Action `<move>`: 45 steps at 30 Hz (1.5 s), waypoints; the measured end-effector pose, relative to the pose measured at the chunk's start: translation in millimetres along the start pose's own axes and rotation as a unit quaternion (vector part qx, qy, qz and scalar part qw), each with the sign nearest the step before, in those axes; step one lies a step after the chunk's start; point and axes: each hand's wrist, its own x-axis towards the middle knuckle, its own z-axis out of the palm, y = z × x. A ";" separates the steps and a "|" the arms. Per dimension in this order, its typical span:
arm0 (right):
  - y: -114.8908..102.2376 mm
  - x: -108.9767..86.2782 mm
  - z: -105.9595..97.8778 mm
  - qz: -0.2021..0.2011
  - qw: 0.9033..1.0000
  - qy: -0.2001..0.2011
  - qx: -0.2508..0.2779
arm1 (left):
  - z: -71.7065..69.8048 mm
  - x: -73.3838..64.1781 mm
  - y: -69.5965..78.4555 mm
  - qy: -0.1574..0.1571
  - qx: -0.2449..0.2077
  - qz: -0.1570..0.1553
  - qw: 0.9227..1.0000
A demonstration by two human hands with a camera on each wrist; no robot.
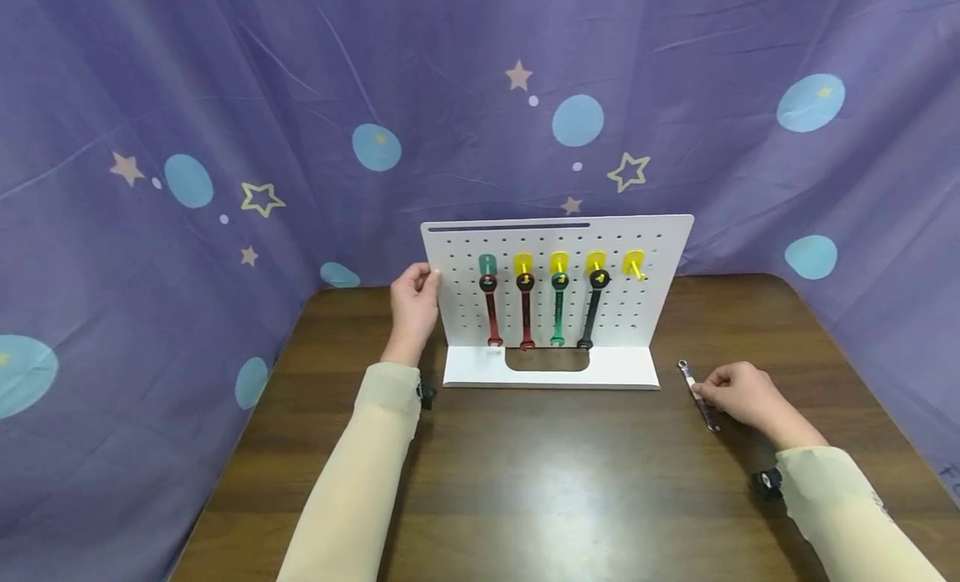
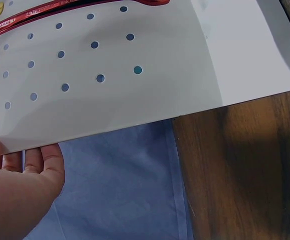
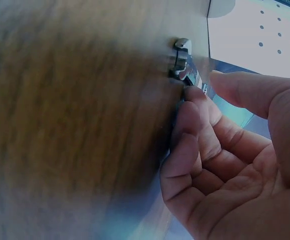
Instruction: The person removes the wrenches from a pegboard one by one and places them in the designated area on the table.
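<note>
Left hand (image 1: 415,303) grips the white pegboard (image 1: 641,311) edge at its nine o'clock; right hand (image 1: 742,394) pinches a chrome combination wrench (image 1: 702,408) by the shaft, at the board's four o'clock.
If I tug that edge, the thin perforated panel could tip and shake loose the hanging red wrenches (image 1: 527,315), green wrench (image 1: 558,313) and black wrench (image 1: 592,317); the chrome one, slick and slim, might twist from my fingertips. A hasty reach towards the bare, jutting yellow hook (image 1: 634,261) around two o'clock could knock the black ring beside it. Glossy wood-grain tabletop (image 1: 487,465) may let the flat, notched base slide.
</note>
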 end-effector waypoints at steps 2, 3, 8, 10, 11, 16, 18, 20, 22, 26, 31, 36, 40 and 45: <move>0.6 -0.8 0.9 -0.001 1.000 0.002 0.003 | 0.2 -0.2 -0.8 -0.001 -0.002 -0.001 1.000; 1.1 -1.3 1.4 -0.001 1.000 0.003 0.004 | 0.3 -0.6 -1.1 -0.001 -0.002 -0.003 1.000; 2.4 -3.7 3.7 -0.001 1.000 0.008 0.008 | 0.8 -2.7 -2.6 -0.003 -0.003 -0.009 1.000; 2.3 -3.7 3.6 0.000 1.000 0.009 0.008 | 0.5 -2.6 -2.7 -0.006 -0.004 -0.013 1.000; 1.9 -3.5 3.5 0.001 1.000 0.011 0.007 | 0.5 -2.3 -2.3 -0.007 -0.004 -0.013 1.000; 0.2 0.5 0.8 0.001 1.000 0.026 0.004 | 0.1 1.0 0.3 -0.004 -0.006 -0.005 1.000; -0.8 1.8 0.1 0.003 0.999 0.034 0.004 | -0.2 2.0 1.1 -0.002 -0.007 0.000 1.000; -2.2 2.4 -0.5 0.002 0.999 0.045 0.002 | -0.5 2.4 1.2 -0.001 -0.010 0.001 1.000; -4.7 3.0 -1.6 -0.005 0.998 0.061 0.001 | -0.7 2.6 1.0 0.000 -0.010 0.003 1.000; -11.8 4.0 -2.3 -0.029 0.994 0.102 0.004 | -0.4 2.6 0.1 0.000 -0.010 0.004 1.000; -21.2 4.9 -1.2 -0.057 0.988 0.139 0.020 | 0.3 1.2 -1.1 -0.004 -0.010 -0.002 1.000; -28.3 5.6 0.3 -0.068 0.984 0.160 0.036 | 0.6 0.6 -0.6 -0.008 -0.006 -0.004 1.000; -32.0 6.1 1.6 -0.075 0.982 0.169 0.049 | 0.3 1.6 -0.1 -0.012 -0.008 -0.004 1.000; -36.6 8.3 3.7 -0.076 0.980 0.171 0.063 | -0.7 3.1 -0.7 -0.010 -0.008 -0.005 1.000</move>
